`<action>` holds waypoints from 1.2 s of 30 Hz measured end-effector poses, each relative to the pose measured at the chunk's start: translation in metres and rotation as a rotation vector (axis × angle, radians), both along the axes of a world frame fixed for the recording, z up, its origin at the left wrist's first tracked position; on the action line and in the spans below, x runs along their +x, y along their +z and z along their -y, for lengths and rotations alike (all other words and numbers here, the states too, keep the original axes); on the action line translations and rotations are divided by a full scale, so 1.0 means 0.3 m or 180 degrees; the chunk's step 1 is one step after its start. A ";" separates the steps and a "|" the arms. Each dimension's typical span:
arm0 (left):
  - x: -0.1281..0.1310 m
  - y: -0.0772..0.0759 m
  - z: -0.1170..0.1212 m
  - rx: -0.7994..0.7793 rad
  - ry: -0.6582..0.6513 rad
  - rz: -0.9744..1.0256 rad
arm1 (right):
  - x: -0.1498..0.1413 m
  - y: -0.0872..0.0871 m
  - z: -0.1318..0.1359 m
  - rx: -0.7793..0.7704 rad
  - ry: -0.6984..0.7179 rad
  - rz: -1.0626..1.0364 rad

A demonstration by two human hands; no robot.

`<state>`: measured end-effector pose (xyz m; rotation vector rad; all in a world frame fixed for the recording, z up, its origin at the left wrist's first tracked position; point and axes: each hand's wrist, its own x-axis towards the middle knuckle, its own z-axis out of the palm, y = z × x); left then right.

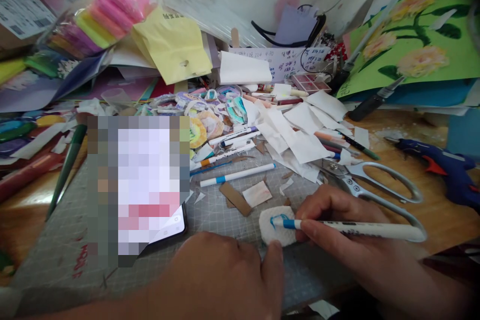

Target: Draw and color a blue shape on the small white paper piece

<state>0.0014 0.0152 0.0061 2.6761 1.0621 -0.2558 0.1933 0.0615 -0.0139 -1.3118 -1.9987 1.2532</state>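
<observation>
My right hand (337,230) grips a white marker with a blue collar (356,229). Its tip rests on a small white, fluffy-looking pad (281,237) with rounded corners, where blue lines form a partial outline. Lying low over the grey cutting mat (210,215), my left hand (228,270) has its fingers curled and its thumb pressed on the pad's lower edge. Right-hand fingertips also touch the pad's right side. A blue marker cap sits on another white marker (240,175) above. Close to the pad are a brown cardboard strip (234,198) and a white scrap (257,194).
A phone (176,227), mostly pixelated, lies on the left. Metal scissors (369,185) and a blue glue gun (442,162) are at the right. Paper scraps (296,135), pens and painted cutouts (210,122) crowd the back, below a yellow paper bag (172,45).
</observation>
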 end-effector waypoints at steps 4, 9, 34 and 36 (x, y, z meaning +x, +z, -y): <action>-0.006 0.001 0.001 -0.0092 -0.0063 -0.0045 | 0.012 -0.001 0.001 0.0020 0.0092 -0.0084; -0.004 0.003 -0.001 -0.0142 -0.0162 -0.0088 | 0.021 -0.001 0.000 -0.0017 0.0129 -0.0001; -0.023 -0.041 0.032 0.0551 -0.0101 0.0210 | 0.022 0.000 0.007 -0.0123 -0.0063 -0.0203; -0.023 -0.041 0.031 0.0566 -0.0049 0.0203 | 0.018 0.000 0.007 -0.0016 -0.0108 -0.0145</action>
